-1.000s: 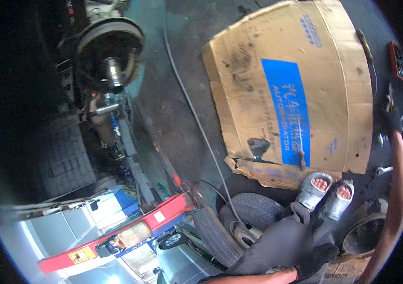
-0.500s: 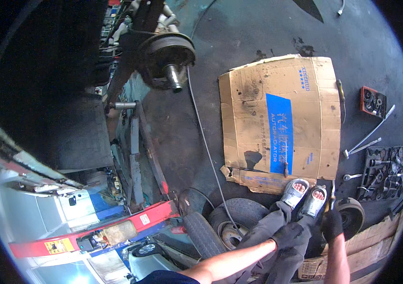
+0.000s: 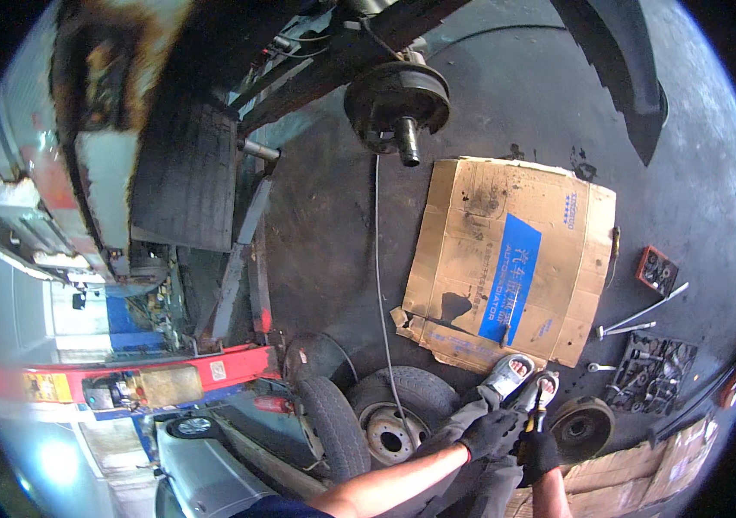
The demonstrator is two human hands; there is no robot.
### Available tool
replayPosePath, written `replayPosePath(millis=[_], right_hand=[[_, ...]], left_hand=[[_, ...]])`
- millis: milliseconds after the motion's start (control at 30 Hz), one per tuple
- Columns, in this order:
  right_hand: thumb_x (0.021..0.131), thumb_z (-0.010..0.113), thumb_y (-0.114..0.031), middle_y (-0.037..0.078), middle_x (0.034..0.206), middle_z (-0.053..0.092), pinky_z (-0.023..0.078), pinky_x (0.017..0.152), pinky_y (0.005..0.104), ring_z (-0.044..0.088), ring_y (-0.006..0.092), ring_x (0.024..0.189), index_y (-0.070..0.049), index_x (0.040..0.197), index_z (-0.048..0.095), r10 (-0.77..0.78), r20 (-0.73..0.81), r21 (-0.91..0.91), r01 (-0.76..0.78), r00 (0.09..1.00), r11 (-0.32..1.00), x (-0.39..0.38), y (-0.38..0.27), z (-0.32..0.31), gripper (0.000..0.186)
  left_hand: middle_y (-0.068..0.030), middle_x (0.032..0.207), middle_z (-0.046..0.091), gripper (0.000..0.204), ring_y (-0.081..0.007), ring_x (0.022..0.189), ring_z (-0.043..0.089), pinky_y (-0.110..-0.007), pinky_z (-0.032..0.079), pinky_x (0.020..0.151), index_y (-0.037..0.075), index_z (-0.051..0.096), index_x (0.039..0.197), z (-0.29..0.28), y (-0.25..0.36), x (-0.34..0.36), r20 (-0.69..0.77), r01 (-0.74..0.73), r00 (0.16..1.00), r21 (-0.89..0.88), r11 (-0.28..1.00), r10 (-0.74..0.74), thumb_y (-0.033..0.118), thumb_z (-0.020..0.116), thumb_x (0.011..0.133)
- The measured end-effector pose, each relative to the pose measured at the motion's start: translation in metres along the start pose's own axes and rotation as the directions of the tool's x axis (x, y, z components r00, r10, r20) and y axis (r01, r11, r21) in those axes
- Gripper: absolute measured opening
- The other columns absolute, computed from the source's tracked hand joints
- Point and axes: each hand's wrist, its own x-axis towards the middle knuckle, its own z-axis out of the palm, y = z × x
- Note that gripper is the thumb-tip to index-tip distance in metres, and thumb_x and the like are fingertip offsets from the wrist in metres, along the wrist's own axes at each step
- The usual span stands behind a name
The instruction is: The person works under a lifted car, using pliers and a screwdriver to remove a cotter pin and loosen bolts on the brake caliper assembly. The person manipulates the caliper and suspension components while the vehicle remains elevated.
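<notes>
My left hand point(image 3: 489, 433), in a dark glove, hangs over my trouser leg with its fingers loosely stretched and nothing seen in them. Close to its right, my gloved right hand point(image 3: 539, 453) is closed on a slim hand tool point(image 3: 541, 421) with a yellowish handle; its tip points away from me toward my shoe, and its exact kind is unclear. Beside that hand a round rusty brake drum point(image 3: 581, 429) lies on the floor. Farther off, a wheel hub point(image 3: 398, 99) with a protruding axle end sits on the raised vehicle's axle.
Flattened cardboard point(image 3: 549, 268) lies before my feet. At right are a red box of parts point(image 3: 657, 270), a long-handled wrench point(image 3: 644, 312) and a socket tray point(image 3: 651, 371). Tyres point(image 3: 333, 427) stand left of my legs; a hose point(image 3: 378, 259) crosses the floor. A red lift arm point(image 3: 243, 367) is at left.
The view has swung, so the hub, cardboard and floor things sit differently in it. Both hands have come closer together, the right still gripping the tool.
</notes>
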Motion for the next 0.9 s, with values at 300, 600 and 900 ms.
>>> replayPosePath(millis=[300,600,900], right_hand=[[0.089,0.061,-0.006,0.008,0.077,0.061,0.049,0.049,0.0376,0.062,0.0236,0.058,-0.008,0.115,0.059,-0.219,0.139,-0.195,0.244,0.966,0.95,-0.017,0.016,0.027,0.026],[0.086,0.062,-0.005,0.006,0.083,0.06,0.054,0.06,0.0381,0.062,0.0248,0.066,-0.009,0.12,0.058,-0.006,0.148,-0.109,0.023,0.989,0.994,-0.033,-0.004,0.047,0.034],[0.101,0.059,-0.032,0.006,0.069,0.056,0.052,0.053,0.0401,0.06,0.0262,0.056,-0.012,0.102,0.059,0.056,0.031,-0.356,-0.041,0.998,0.934,-0.008,0.003,0.057,0.02]], left_hand=[[-0.017,0.127,0.063,0.035,-0.0301,0.114,0.064,-0.035,0.053,0.095,0.002,0.063,0.128,-0.021,0.003,-0.025,0.086,0.314,0.948,-0.428,0.847,-0.307,0.011,0.061,0.095],[-0.0186,0.116,0.067,0.031,-0.0312,0.109,0.065,-0.036,0.051,0.095,0.004,0.065,0.125,-0.044,-0.028,-0.056,-0.138,0.091,0.987,0.066,0.994,-0.082,0.012,0.055,0.097],[-0.0167,0.101,0.069,0.028,-0.0295,0.097,0.066,-0.038,0.05,0.085,0.009,0.069,0.107,-0.045,-0.078,-0.075,-0.228,0.393,0.804,-0.49,0.778,-0.549,0.029,0.053,0.098]])
